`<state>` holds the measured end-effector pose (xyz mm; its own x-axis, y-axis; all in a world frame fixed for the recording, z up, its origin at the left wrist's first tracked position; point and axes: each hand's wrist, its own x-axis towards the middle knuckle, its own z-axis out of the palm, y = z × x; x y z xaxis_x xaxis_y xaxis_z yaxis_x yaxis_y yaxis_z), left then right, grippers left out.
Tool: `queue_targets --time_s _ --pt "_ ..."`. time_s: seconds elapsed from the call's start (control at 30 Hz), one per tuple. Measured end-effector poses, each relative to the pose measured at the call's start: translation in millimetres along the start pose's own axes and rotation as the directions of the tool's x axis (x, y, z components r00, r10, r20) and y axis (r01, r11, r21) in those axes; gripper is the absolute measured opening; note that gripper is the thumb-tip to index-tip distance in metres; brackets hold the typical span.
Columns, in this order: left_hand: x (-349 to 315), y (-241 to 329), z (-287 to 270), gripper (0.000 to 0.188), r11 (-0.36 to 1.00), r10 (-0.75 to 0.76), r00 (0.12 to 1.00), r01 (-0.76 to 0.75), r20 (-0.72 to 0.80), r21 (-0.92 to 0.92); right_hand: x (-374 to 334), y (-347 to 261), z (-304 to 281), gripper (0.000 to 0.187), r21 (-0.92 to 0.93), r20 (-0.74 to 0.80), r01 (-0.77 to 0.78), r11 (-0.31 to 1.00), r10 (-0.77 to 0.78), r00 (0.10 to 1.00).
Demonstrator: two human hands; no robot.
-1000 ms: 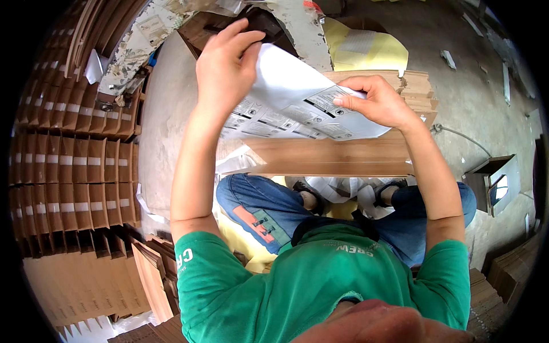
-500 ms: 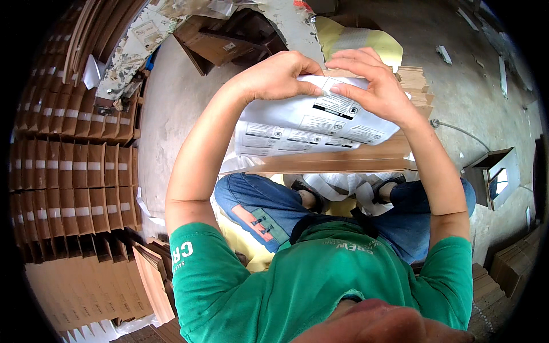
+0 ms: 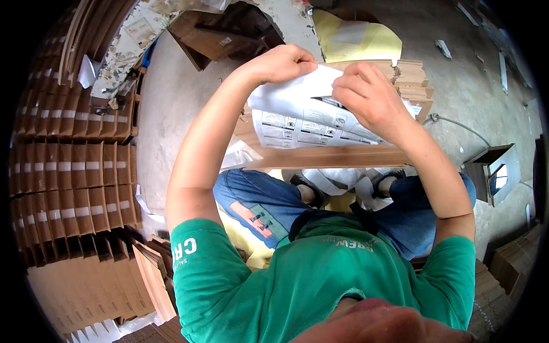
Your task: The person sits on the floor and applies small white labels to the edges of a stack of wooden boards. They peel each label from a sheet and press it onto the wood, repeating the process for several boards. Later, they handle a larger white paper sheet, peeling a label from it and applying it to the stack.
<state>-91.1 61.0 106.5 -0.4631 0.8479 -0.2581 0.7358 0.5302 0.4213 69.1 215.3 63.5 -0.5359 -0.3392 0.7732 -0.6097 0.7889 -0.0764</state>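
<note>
A white sheet of printed labels [image 3: 274,103] is held up over the cardboard, its lower rows of black-printed labels facing me. My left hand [image 3: 280,64] pinches its top edge between thumb and fingers. Close beside it, my right hand [image 3: 369,94] is closed, fingers curled at a printed label [image 3: 330,103] whose black band bends up from the sheet; most of that label is hidden by the fingers. Beneath the sheet lies a stack of brown cardboard pieces [image 3: 343,157], its near edge running across in front of my shins.
Rows of taped cardboard pieces [image 3: 68,163] line the left side. A yellow sheet [image 3: 366,43] and an open brown box [image 3: 223,40] lie at the far side. On the right are a cord [image 3: 460,127] and a small open box [image 3: 494,174]. White strips [image 3: 343,183] lie between my feet.
My right hand has closed and drawn down toward me, bending the printed label up. My left hand stays at the sheet's top edge, and the sheet's upper part now shows blank white.
</note>
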Motion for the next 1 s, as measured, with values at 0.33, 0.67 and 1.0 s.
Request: queue_targets --time_s 0.33,0.67,1.0 --pt "21.2 12.7 64.2 0.017 0.888 0.275 0.96 -0.231 -0.056 0.397 -98.4 54.6 -26.3 0.015 0.878 0.086 -0.476 0.043 0.966 0.246" --pt "88.2 56.6 158.6 0.041 0.815 -0.142 0.971 0.224 0.191 -0.534 -176.8 39.0 14.1 0.016 0.905 0.279 -0.315 -0.285 0.958 -0.063" --pt "111.4 51.5 228.5 0.022 0.806 -0.17 0.946 0.295 0.276 -0.514 -243.0 75.1 -25.7 0.024 0.154 0.516 -0.945 -0.288 0.839 -0.172"
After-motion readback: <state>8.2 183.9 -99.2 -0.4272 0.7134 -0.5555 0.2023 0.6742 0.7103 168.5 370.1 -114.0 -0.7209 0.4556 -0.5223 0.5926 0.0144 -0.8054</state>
